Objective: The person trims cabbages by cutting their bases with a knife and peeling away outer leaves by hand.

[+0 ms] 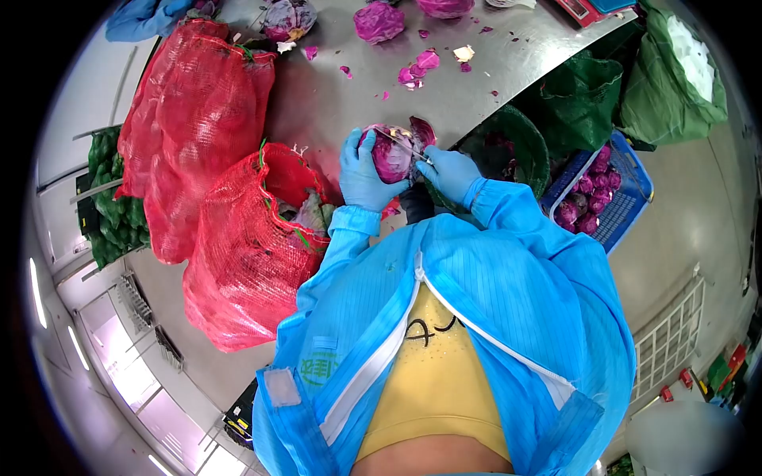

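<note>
My left hand [363,173], in a blue glove, is wrapped round the left side of a red cabbage [390,163] at the near edge of the metal table. My right hand [451,174], gloved the same way, grips a knife [406,147] whose thin blade lies across the top of the cabbage. A dark outer leaf [422,129] stands away from the cabbage's right side. The knife's handle is mostly hidden in my right fingers.
Red mesh sacks [254,246] stand at the left. Purple cabbages [379,22] and leaf scraps lie on the steel table [333,111]. On the right are a dark green bin [528,131], a blue crate [627,208] of cabbages and a green bag [663,87].
</note>
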`<state>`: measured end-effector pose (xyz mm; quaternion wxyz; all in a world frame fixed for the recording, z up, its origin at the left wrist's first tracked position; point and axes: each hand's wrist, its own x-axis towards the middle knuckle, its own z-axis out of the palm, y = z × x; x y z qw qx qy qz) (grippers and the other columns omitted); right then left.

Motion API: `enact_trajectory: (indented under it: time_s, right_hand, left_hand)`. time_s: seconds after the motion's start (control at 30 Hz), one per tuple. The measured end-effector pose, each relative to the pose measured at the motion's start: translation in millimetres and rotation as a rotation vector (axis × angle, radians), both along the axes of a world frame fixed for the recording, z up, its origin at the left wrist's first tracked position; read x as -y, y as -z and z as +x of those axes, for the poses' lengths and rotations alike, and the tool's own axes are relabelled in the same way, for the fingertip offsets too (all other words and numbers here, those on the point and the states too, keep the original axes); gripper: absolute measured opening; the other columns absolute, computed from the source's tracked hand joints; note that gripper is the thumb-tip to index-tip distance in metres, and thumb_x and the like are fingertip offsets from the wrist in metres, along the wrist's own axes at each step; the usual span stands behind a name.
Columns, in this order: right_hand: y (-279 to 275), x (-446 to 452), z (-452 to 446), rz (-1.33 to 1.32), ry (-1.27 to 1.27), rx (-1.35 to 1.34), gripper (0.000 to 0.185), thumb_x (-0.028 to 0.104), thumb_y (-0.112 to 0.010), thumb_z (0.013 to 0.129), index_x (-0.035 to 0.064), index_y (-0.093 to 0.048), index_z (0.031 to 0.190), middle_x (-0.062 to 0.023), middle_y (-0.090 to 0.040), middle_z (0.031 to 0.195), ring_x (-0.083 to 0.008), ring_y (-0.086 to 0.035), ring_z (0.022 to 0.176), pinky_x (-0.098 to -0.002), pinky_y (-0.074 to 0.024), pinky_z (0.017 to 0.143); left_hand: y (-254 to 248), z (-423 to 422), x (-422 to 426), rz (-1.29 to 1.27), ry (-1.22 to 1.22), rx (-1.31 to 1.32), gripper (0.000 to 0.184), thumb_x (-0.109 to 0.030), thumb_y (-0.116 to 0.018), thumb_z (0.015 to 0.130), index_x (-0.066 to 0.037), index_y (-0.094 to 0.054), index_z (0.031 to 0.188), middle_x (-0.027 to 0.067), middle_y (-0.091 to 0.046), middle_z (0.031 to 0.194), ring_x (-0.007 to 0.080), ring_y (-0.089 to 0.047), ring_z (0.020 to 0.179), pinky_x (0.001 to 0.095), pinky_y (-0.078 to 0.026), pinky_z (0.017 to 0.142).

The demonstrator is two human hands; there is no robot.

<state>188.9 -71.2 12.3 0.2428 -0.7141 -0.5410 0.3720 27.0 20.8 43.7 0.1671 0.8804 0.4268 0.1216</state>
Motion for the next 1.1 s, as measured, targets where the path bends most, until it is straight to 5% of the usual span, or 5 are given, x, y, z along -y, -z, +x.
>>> enact_trajectory:
  time_s: [1.1]
  right_hand:
    - [7, -22, 2, -0.198, -0.073, 0.107, 0.025, 0.016, -0.046, 0.084, -0.0032, -0.053, 0.097, -0.0272, -0.062, 0.09, -0.0417, -0.062, 0.083, -0.049, -0.0479, 0.073]
  left_hand:
    - [2, 2, -14, 0.042, 0.121, 0.076, 0.092, -0.026, -0.086, 0.045, -0.01, -0.043, 0.125, 0.0161, -0.04, 0.133, 0.0354, -0.04, 0.121, 0.0438, -0.036, 0.1]
